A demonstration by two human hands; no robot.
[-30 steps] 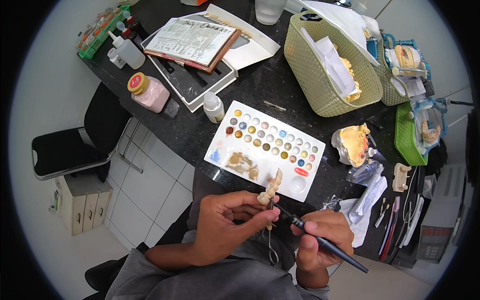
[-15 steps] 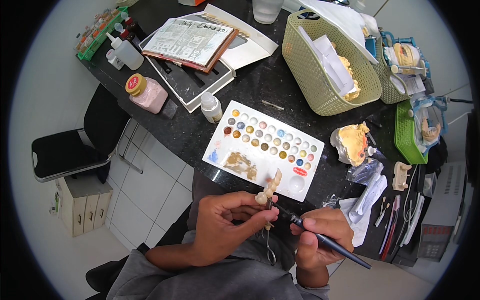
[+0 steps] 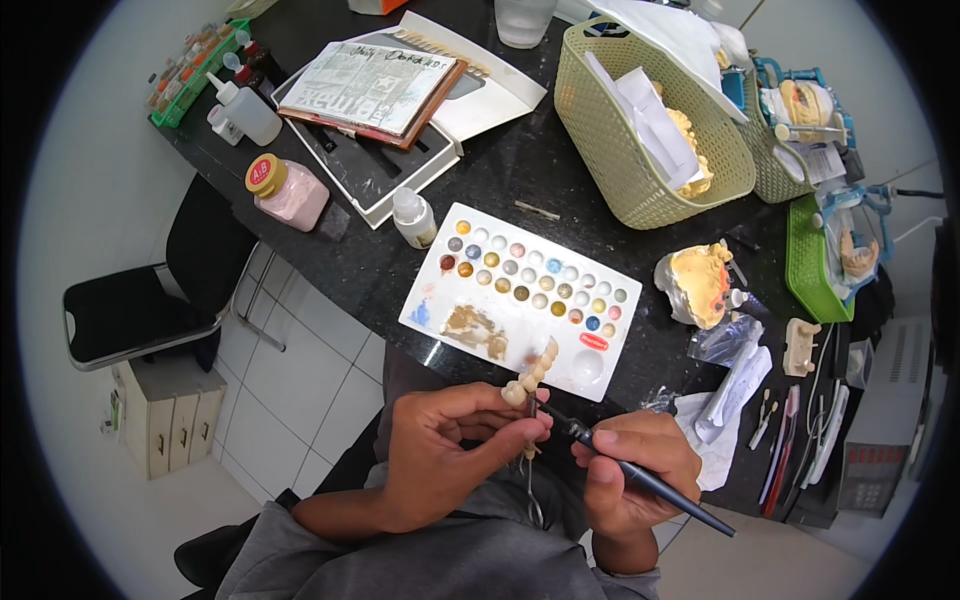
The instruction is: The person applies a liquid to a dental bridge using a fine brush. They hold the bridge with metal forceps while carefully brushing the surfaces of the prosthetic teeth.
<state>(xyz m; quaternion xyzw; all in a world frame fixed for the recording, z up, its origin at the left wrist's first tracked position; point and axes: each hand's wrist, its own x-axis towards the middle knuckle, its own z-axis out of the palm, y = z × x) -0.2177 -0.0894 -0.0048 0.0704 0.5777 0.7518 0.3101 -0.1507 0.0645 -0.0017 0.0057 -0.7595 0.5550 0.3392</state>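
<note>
My left hand (image 3: 435,450) pinches a thin metal holder (image 3: 530,490) that bears a curved row of tooth-coloured dental crowns (image 3: 532,376) above my fingertips. My right hand (image 3: 640,470) grips a dark-handled fine instrument (image 3: 672,495), slanted up-left, its thin tip at or very near the lower crowns; whether it touches them I cannot tell. Just beyond both hands lies a white palette (image 3: 420,310) with rows of coloured wells and a brown smear. A yellow-and-white plaster dental model (image 3: 695,280) stands to its right, and a small white bottle (image 3: 412,220) at its upper left.
A dark worktop (image 3: 370,290) carries a pink powder jar (image 3: 300,200), bottles, an open case (image 3: 360,175) with a pad, baskets (image 3: 640,200) holding models and papers, slim tools, and a grey appliance (image 3: 885,420). A black chair (image 3: 150,310) and drawer unit (image 3: 180,420) stand left.
Both hands, with the crowns and the dark instrument, have shifted slightly left in the picture, as has much of the worktop scene. The grips look the same.
</note>
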